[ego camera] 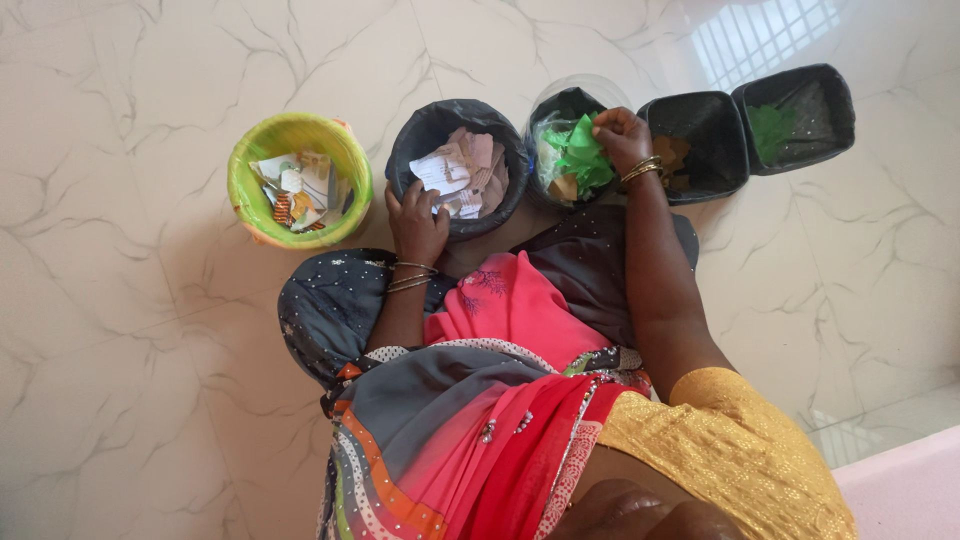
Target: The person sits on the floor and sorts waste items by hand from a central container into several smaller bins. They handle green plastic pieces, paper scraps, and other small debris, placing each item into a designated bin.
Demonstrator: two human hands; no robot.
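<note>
Presently, right of centre at the top of the frame, the right hand [620,133] pinches crumpled green tissue-like paper [578,155] inside the clear-lined round bin [560,105], stuff judged light, soft, easily torn, best gathered by its bunched folds, while the left hand [416,222] curls closed on the black round bin's rim [400,160].
</note>
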